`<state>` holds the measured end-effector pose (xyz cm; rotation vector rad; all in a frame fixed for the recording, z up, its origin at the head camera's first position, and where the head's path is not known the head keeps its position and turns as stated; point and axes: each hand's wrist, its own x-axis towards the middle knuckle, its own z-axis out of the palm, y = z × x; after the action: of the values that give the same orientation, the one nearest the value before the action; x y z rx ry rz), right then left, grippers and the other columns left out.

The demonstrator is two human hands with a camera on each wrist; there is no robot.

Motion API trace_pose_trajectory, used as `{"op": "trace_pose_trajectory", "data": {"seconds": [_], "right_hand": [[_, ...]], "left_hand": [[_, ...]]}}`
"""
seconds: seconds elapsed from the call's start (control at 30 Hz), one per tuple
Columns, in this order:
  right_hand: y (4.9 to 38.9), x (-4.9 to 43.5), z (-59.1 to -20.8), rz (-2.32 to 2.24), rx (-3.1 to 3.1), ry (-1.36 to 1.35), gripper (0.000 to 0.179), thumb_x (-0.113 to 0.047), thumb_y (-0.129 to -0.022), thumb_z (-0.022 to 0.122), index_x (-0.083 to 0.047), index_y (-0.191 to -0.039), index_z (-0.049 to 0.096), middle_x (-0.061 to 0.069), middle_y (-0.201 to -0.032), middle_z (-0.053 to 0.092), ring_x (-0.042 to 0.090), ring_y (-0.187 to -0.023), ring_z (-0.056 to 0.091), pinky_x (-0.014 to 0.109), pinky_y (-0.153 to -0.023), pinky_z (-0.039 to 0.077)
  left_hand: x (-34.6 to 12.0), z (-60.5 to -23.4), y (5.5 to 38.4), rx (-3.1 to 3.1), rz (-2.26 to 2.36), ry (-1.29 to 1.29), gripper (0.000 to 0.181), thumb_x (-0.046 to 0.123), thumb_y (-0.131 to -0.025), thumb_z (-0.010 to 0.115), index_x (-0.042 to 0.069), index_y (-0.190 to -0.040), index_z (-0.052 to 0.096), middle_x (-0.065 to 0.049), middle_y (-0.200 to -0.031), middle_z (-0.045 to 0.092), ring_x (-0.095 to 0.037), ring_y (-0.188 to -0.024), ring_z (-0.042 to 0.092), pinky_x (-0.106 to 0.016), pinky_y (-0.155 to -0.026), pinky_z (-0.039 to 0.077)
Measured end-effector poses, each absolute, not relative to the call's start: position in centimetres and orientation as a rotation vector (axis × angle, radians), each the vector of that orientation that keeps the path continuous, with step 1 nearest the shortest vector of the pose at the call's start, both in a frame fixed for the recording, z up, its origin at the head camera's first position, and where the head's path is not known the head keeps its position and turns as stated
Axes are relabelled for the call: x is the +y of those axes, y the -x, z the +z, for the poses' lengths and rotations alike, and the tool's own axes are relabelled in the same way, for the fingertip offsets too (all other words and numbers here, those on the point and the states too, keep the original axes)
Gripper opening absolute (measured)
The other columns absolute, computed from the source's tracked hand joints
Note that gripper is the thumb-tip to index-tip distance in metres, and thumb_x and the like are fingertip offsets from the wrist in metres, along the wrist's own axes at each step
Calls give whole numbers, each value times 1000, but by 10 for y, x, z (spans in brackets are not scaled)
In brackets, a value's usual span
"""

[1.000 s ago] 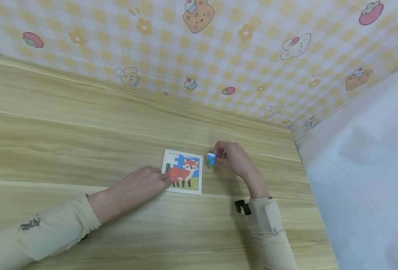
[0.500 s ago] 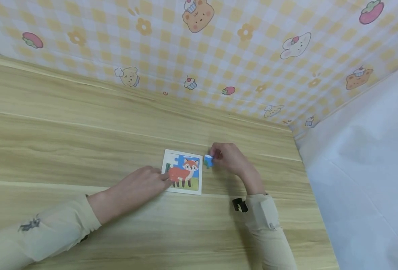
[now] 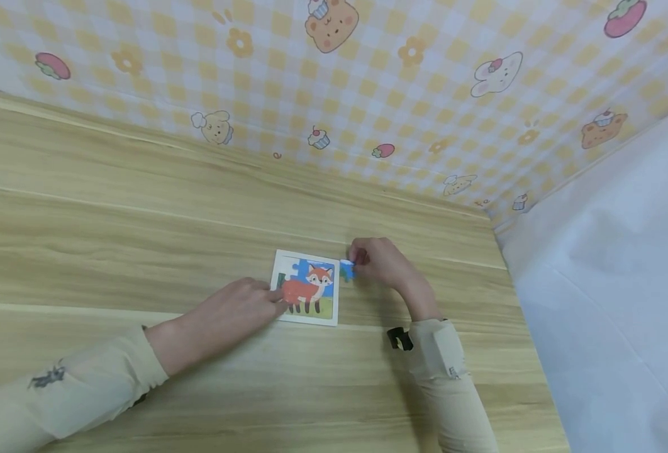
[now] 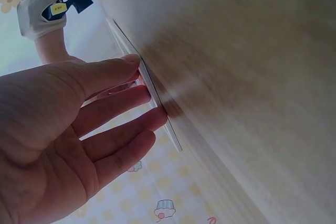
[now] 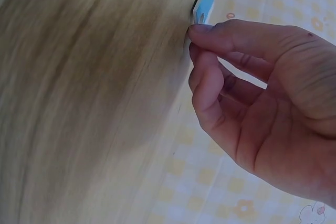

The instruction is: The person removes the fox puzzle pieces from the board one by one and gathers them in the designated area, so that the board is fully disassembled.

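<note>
A square fox jigsaw puzzle (image 3: 320, 306) in a white frame lies on the wooden table. Bare white board shows at its upper left, beside a small dark-green patch. My left hand (image 3: 223, 322) rests its fingertips on the puzzle's left side; in the left wrist view, its thumb and fairly straight fingers (image 4: 123, 148) meet the thin board edge. Just off the frame's right side, my right hand (image 3: 387, 264) pinches a blue-and-green puzzle piece (image 3: 346, 270) between thumb and fingertips. The right wrist view shows the piece's blue edge (image 5: 203, 8) beyond the thumb tip.
Behind the wooden table (image 3: 141, 239) stands a yellow checked wall covering (image 3: 277, 69) with cartoon animals. White sheeting (image 3: 611, 264) hangs past the table's right edge. A black strap (image 3: 400, 338) sticks out from the right cuff.
My right hand has moved a little left with the puzzle piece, bringing it right up to the frame's right edge. The left hand and the fox puzzle have stayed put.
</note>
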<state>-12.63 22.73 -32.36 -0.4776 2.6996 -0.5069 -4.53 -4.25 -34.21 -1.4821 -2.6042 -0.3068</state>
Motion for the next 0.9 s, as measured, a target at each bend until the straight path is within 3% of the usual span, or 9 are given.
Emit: {"op": "trace_pose_trajectory", "data": {"seconds": [0.3,0.47,0.9], "right_hand": [[127,226,-324,-528,2672,457,13,4,-80,64,-7,-85,62,2,-79,59,17,-74,53,28,-68,46],[126,228,-326,-576,2655,477,4,-6,-85,64,-8,-84,61,1,-76,59,15,-71,53,28,-66,46],[125,221,-325,-588,2704,412,9,-11,-84,67,-8,-89,61,1,-80,60,15,-73,55,26,-66,48]], "left_hand": [[-43,-344,46,-2591,-322,1484,37,3,-66,82,3,-99,67,-6,-89,66,-16,-69,59,-32,-70,52],[-44,-345,46,-2590,-320,1486,37,3,-67,81,3,-100,66,-6,-90,65,-17,-71,59,-34,-72,52],[-43,-345,46,-2578,-331,1493,36,2,-66,81,2,-99,67,-7,-89,65,-17,-71,60,-34,-73,53]]}}
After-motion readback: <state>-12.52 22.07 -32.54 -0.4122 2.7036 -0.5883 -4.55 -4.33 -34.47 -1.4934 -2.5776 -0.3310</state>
